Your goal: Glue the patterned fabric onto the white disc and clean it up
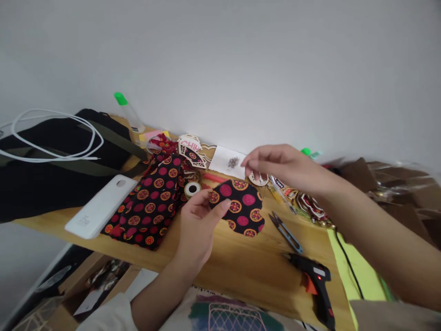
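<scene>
My left hand (200,220) pinches the left edge of a small cut piece of black fabric with pink and orange circles (241,207), holding it just above the wooden table (248,266). My right hand (279,165) hovers above and behind the piece with fingertips pressed together near a white paper (227,162) carrying a small dark pile. What the fingertips hold, if anything, is too small to see. A larger folded length of the same fabric (151,202) lies to the left.
A white power bank (101,207), a black bag (51,161) with a white cable, a green-capped bottle (129,112), a ribbon spool (192,188), thread snips (285,232), a black glue gun (315,285) and craft ornaments (191,149) crowd the table.
</scene>
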The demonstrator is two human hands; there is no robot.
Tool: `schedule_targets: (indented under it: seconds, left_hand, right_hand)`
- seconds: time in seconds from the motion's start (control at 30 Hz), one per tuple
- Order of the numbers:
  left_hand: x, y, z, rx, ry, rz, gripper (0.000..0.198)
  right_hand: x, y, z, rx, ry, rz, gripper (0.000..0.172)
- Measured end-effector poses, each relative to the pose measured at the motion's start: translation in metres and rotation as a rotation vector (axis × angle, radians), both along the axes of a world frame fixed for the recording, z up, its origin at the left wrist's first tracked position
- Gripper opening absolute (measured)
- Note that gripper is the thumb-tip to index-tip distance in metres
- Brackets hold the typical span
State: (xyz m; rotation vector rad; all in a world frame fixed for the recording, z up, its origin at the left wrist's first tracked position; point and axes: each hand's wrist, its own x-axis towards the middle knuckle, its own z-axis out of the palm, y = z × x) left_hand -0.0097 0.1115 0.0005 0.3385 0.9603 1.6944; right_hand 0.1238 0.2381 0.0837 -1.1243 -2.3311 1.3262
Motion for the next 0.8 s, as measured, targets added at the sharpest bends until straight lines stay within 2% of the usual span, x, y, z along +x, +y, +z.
schedule_targets:
  seconds: [0.07,0.17,0.27,0.4,0.6,0.8]
  left_hand:
    - [0.003,0.002,0.001,0.039,0.004,0.007,0.022]
    - [0.008,0.003,0.004,0.086,0.003,-0.018,0.02]
    - [0.013,0.002,0.007,0.11,0.012,-0.032,0.018]
    - [0.02,0.002,0.008,0.139,0.045,-0.04,0.016]
    - [0.025,0.001,0.008,0.178,0.108,-0.032,0.015]
    - [0.028,-0.001,0.009,0.139,0.211,-0.01,0.017]
  right_hand:
    - [0.009,-0.022,0.008,-0.153,0.124,0.036,0.017]
    - [0.02,-0.041,0.007,-0.259,0.23,-0.04,0.019]
    - [0.028,-0.043,0.002,-0.338,0.308,-0.112,0.017]
    - [0.035,-0.039,0.0,-0.453,0.371,-0.124,0.016]
    - [0.044,-0.04,-0.002,-0.469,0.406,-0.124,0.014]
    - [0.049,-0.041,-0.003,-0.442,0.423,-0.133,0.017]
